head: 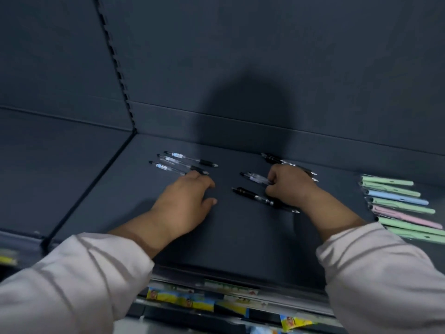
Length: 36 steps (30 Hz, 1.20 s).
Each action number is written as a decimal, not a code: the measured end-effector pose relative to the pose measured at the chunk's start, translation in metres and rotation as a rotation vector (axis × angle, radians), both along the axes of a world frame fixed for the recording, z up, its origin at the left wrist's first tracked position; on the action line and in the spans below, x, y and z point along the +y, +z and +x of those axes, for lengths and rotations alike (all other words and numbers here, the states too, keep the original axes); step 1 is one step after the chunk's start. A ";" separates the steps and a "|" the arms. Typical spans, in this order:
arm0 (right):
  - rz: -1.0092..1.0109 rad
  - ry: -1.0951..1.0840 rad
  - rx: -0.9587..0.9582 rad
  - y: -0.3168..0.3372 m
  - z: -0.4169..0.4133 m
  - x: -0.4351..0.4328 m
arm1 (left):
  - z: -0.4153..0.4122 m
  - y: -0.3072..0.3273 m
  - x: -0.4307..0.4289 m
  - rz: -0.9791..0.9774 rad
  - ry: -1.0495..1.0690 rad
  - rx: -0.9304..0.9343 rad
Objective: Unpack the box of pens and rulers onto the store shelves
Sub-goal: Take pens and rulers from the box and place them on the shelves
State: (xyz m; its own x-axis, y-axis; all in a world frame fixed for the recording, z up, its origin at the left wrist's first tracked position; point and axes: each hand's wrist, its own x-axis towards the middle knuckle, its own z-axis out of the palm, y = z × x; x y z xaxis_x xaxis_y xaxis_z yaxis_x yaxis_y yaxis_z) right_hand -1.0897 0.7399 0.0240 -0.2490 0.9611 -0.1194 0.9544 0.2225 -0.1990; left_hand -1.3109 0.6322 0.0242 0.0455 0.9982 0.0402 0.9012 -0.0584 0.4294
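The left hand (185,203) lies low on the dark shelf (240,237), fingers long and only slightly bent and the thumb held out to the side. Its fingertips touch the near ends of three clear-barrelled pens (183,162). It grips nothing. This looks like nudging, done to bring the three parallel and level.

The right hand (291,186) is bunched, with its fingers curled in together on the ends of a pair of clear pens (255,177). Whether it is setting them down or lifting them I cannot tell. A black pen (251,195) lies on the shelf just in front and passes under the heel of this hand. More dark pens (273,158) lie behind the knuckles, near the back wall.

The pens lie in small groups by type, all slanting the same way — probably so each kind reads as its own lot. At the right end of the shelf a row of pastel pens (397,201) in clear sleeves lies side by side, well apart from the hands.

The box and the rulers are out of view, so how much is left to unpack cannot be judged. Round barrels on a flat shelf may roll — a reason to keep the hands low.
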 end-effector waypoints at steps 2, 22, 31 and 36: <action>0.014 0.005 0.002 0.000 -0.005 0.002 | -0.008 0.001 -0.003 0.003 0.024 -0.010; 0.061 0.346 0.148 0.000 -0.162 -0.044 | -0.072 0.012 -0.039 -0.003 0.252 0.023; 0.295 0.245 0.093 -0.011 -0.087 -0.052 | -0.069 0.008 -0.039 -0.005 0.228 0.007; 0.276 0.085 -0.166 -0.018 -0.033 -0.047 | -0.061 0.007 -0.033 0.023 0.196 -0.001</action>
